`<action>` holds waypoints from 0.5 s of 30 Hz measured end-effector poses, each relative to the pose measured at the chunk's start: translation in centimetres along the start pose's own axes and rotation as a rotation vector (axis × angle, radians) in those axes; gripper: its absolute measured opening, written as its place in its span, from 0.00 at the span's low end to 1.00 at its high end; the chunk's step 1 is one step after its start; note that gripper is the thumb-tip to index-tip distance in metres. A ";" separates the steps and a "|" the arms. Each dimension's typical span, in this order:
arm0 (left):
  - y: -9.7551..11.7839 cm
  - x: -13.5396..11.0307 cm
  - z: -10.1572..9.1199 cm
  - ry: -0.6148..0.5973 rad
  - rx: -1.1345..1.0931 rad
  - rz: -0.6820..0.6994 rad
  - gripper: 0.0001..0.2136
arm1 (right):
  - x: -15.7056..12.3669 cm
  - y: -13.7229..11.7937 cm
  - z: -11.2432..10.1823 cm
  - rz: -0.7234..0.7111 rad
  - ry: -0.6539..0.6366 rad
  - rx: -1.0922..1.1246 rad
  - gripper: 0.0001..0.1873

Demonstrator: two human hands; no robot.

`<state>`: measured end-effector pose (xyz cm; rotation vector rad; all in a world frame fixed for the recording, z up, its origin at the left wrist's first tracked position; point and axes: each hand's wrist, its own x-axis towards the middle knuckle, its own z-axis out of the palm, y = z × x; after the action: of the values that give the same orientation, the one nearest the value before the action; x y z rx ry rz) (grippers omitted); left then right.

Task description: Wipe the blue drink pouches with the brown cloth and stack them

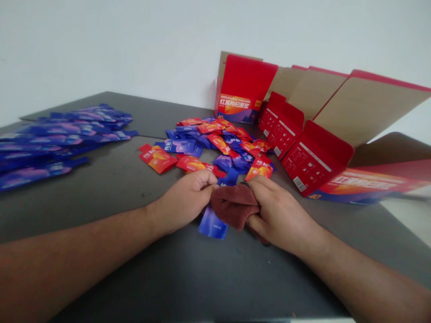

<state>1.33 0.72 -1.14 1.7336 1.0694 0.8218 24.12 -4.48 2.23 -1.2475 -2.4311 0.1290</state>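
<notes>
Left forearm: enters from the lower left of the frame and lies low over the table (215,278), a dark grey top.
Right forearm: enters from the lower right, angled toward centre.
Left hand (186,199): centre of frame, fingers curled and pinching the upper end of the blue sachet (212,224); grip clenched on it.
Blue sachet: just below centre, its lower end free and resting on or close over the table (contact cannot be told); its middle is hidden under the cloth.
Right hand (279,215): just right of centre, fingers closed around the cloth (234,204), grasping it in a bunch.
Cloth: dark red, wadded, pressed against the blue sachet between the two hands and touching both.
Loose pile (222,141): above the hands, centre of frame; red-orange and blue sachets mixed and overlapping, the nearest ones just beyond the fingertips.
Single red sachet (157,158): left edge of the pile, lying flat, slightly apart from the rest.
Blue rows (57,139): left and upper left of frame, many blue sachets laid side by side, well apart from the pile.
Open cartons (314,157): right of centre to far right, red outside, brown inside, flaps spread.
Upright box (243,92): top centre, red, standing behind the pile against the white wall.
</notes>
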 end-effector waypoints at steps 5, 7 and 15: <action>0.2 0.0 -0.1 0.000 0.054 0.046 0.09 | -0.1 -0.4 0.1 -0.157 -0.102 0.038 0.12; 0.3 0.0 -0.1 -0.002 0.060 0.045 0.09 | -0.1 -0.5 0.0 -0.164 -0.120 0.034 0.14; 0.2 0.0 0.0 -0.004 -0.002 0.004 0.09 | 0.2 -0.1 0.0 -0.016 -0.038 0.001 0.09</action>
<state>1.37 0.64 -0.93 1.7353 1.0623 0.8214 23.97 -4.41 2.32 -1.2354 -2.4720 0.1505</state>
